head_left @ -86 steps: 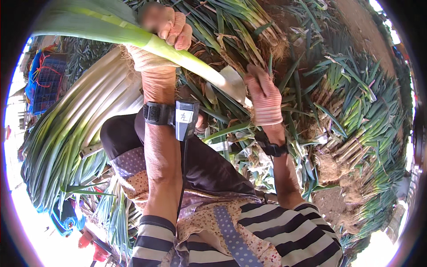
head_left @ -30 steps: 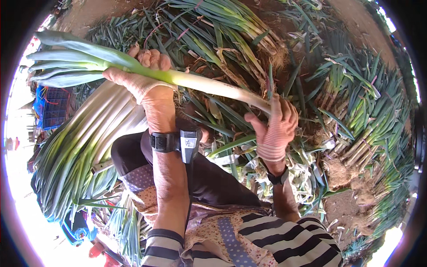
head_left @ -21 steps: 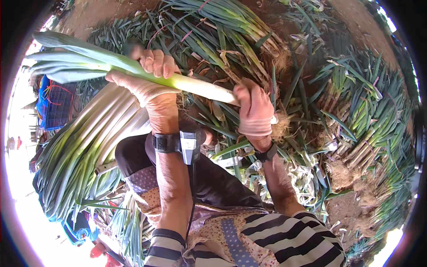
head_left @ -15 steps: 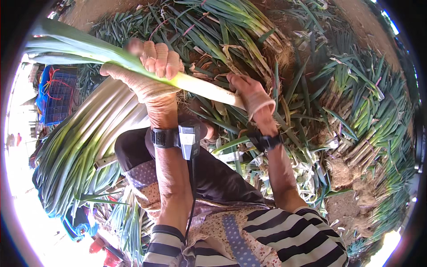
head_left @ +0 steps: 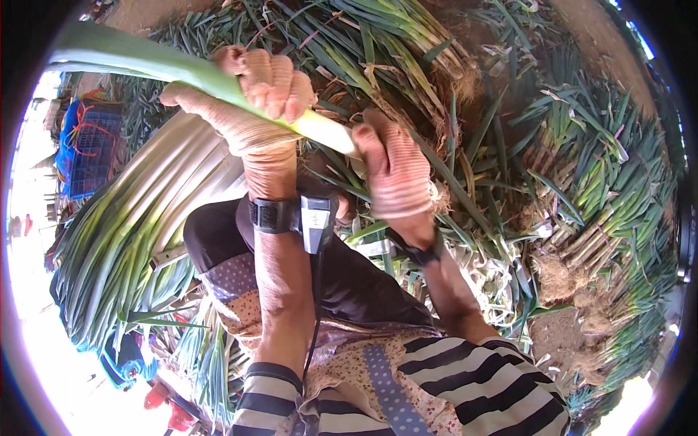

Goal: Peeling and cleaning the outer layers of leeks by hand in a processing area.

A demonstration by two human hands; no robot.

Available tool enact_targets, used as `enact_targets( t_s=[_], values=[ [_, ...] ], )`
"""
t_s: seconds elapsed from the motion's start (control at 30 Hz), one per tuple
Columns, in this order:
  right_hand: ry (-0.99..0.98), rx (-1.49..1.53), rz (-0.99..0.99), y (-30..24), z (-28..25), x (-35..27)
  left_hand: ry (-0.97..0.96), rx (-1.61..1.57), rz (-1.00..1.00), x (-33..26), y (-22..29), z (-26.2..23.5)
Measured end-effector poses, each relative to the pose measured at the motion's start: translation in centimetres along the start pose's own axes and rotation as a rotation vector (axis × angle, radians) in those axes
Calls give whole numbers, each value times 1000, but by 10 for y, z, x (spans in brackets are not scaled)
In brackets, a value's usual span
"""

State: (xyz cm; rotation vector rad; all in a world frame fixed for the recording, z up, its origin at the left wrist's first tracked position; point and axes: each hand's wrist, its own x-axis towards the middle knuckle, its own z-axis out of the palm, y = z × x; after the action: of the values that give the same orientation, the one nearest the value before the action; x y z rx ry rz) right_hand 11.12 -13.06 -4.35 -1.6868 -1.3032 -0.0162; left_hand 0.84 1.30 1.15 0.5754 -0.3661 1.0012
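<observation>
My left hand (head_left: 251, 138), in a thin ribbed glove, is closed around a thick leek (head_left: 327, 132) where its white stalk turns green. The broad green leaves stretch away to the far left. My right hand (head_left: 398, 171), gloved too and slightly blurred, wraps round the lower white end of the same leek, its back turned up. That end is mostly hidden by the fingers. Beside my left forearm lies a heap of leeks with clean white stalks (head_left: 171, 178), their leaves hanging down to the left.
Bundled leeks with roots (head_left: 414, 40) lie at the far middle, and more rooted bundles (head_left: 596, 218) line the right side. Peeled leaf scraps (head_left: 487, 280) litter the ground right of my knees. A blue basket (head_left: 94, 156) stands far left. Black straps sit on both wrists.
My right hand has slid left and nearer along the white stalk, and its back now faces up. The left hand has shifted slightly and keeps its grip on the leek.
</observation>
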Motion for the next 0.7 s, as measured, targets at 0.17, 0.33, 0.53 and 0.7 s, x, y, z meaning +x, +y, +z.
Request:
enact_targets(
  t_s=[0.17, 0.33, 0.53, 0.7],
  values=[
    [-691, 660, 913, 26, 14, 29, 24, 59, -62, -5, -6, 2],
    [-933, 150, 33, 92, 61, 18, -104, 7, -199, -2, -17, 5],
    [-320, 397, 828, 139, 18, -28, -245, -37, -208, 1, 1, 0],
    [-110, 526, 652, 91, -41, -27, -81, 124, -23, -7, 3, 6]
  ],
)
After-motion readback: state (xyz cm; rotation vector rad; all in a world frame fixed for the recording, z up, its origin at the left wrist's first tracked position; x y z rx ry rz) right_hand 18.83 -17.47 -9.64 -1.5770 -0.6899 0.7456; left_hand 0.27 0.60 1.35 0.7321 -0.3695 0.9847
